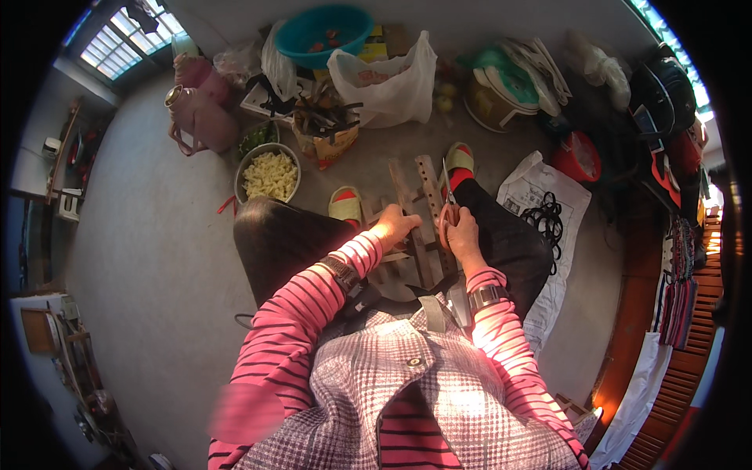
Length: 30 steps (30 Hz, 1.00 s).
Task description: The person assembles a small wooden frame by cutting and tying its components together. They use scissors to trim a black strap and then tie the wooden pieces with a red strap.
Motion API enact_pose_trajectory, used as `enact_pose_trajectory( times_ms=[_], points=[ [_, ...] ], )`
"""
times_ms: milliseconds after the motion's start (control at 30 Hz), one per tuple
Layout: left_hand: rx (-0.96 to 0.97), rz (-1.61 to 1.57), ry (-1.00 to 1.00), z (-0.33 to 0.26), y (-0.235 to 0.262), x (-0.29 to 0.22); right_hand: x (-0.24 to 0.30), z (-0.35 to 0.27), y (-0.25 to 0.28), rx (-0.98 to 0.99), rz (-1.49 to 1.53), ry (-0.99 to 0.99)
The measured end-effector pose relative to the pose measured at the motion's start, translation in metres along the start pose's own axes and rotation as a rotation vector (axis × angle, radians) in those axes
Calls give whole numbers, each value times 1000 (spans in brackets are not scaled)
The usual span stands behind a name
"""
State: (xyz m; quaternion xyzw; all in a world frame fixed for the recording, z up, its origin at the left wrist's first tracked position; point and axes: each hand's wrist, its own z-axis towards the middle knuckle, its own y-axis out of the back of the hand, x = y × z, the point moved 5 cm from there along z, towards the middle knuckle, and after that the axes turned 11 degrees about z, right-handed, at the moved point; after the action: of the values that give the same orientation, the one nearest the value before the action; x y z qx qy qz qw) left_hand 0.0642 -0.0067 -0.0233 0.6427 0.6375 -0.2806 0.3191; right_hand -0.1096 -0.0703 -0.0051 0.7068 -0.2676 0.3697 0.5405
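Observation:
My right hand (pixel 464 233) is closed round the handles of a pair of scissors (pixel 449 210), whose blades point away from me. Just left of it, my left hand (pixel 395 225) has its fingers drawn together in a pinch; whatever may be between them is too small to make out. Both hands are over a wooden frame (pixel 403 184) with a row of holes along one bar, standing between my knees. Several loops of black cord (pixel 546 223) lie on a white printed sack (pixel 526 176) beside my right leg.
A metal bowl of pale yellow pieces (pixel 270 176) sits beyond my left knee. Farther off are a paper bag of dark strips (pixel 325 129), a white plastic bag (pixel 384 86), a teal basin (pixel 323 35) and a bucket (pixel 497 98). A red bucket (pixel 576 157) stands at the right.

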Motion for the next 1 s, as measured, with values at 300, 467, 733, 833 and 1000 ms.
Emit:
enact_pose_trajectory(
  times_ms=[300,467,733,833,1000],
  points=[
    [-231,67,-140,40,49,-6,4,29,12,-168,87,69],
    [-300,64,-215,73,64,-3,-18,58,4,-154,88,26],
    [-409,84,-210,82,86,10,-41,70,-13,-128,62,-3],
    [-416,117,-235,81,87,11,-45,70,-13,-98,88,-47],
    [-427,207,-241,80,90,14,-45,68,-13,-96,91,-77]
  ],
)
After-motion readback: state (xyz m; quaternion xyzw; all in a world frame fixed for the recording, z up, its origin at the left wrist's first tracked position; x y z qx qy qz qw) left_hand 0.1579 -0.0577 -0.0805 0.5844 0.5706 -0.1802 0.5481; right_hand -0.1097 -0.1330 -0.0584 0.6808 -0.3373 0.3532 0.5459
